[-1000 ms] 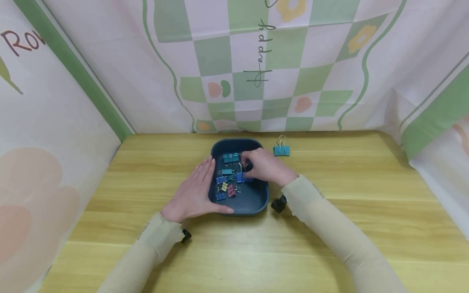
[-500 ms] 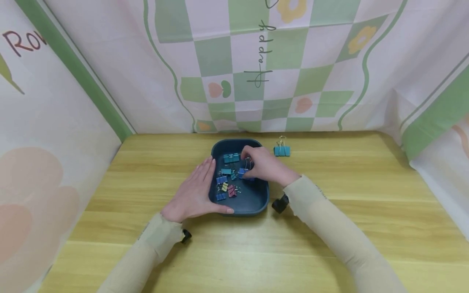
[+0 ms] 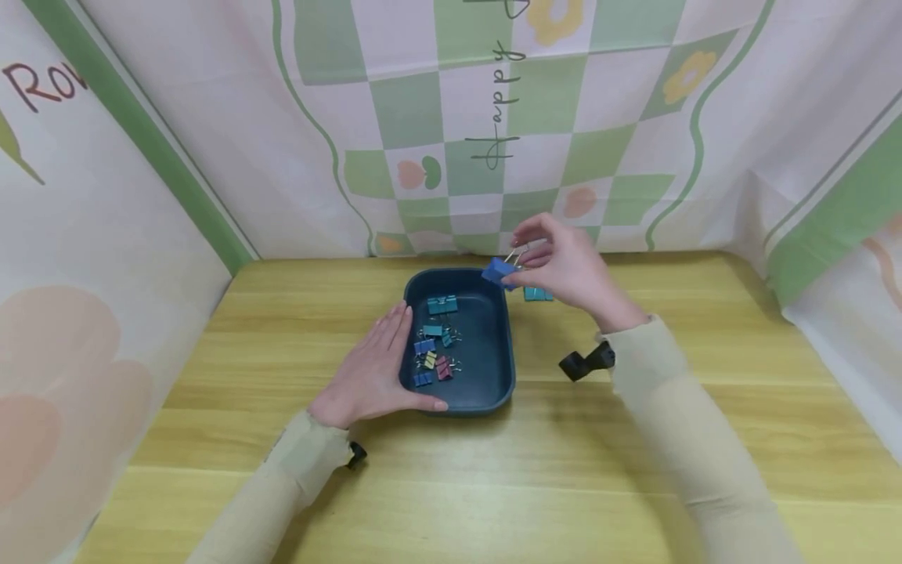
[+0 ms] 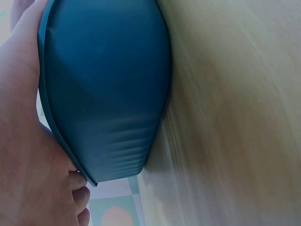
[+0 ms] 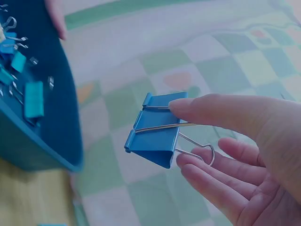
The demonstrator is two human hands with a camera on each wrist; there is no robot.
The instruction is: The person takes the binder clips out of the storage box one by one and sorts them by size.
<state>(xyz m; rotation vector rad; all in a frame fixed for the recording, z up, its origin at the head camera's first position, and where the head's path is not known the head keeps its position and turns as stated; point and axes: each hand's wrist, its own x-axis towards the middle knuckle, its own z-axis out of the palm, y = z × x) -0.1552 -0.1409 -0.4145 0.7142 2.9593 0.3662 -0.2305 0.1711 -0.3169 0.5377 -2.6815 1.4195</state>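
A large blue binder clip (image 3: 497, 271) (image 5: 160, 134) hangs above the far right rim of the dark blue tray (image 3: 486, 384), pinched by my right hand (image 3: 567, 266). In the right wrist view the thumb lies on the clip's blue body, and other fingers are at its wire handle. My left hand (image 3: 369, 374) rests along the tray's left side, fingers straight at the rim and thumb over the near edge. Inside the tray lie a big teal clip (image 3: 442, 305), a smaller teal clip (image 3: 433, 330), a yellow clip (image 3: 430, 359), a pink clip (image 3: 444, 367) and blue ones.
Beyond the tray's right side, a teal binder clip (image 3: 539, 294) sits on the wooden table (image 3: 465, 486), partly covered by my right hand. A printed curtain (image 3: 416, 110) closes off the back, with more cloth on both sides.
My right hand has lifted the large blue binder clip up out of the tray and moved it away and to the right. The left hand stays on the tray.
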